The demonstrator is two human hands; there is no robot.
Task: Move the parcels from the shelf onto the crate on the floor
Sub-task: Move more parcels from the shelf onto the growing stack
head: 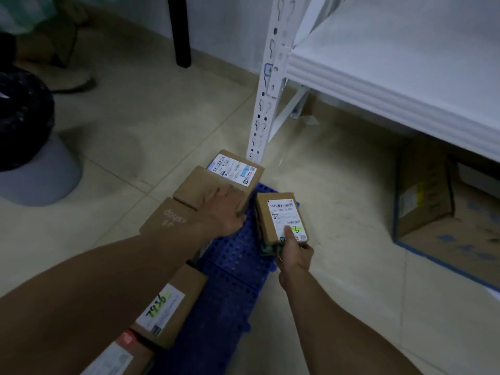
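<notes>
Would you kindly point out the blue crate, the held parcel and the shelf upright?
blue crate (238,255), head view, bare perforated top.
held parcel (284,215), head view, white label.
shelf upright (266,85), head view, slotted front face.

Crate (232,280) lies on the floor, running away from us. Five parcels line its left side: nearest parcel (119,358), second parcel (173,307), third parcel (165,217), fourth parcel (200,190), farthest parcel (235,169). Left hand (224,209) lies on the fourth. Right hand (295,255) grips the held parcel (281,220) over the crate's right edge. Shelf upright (266,85) stands just behind the farthest parcel, and the shelf board (392,63) stretches right from it, with a carton (424,196) beneath. Bin (32,158) sits well left.
</notes>
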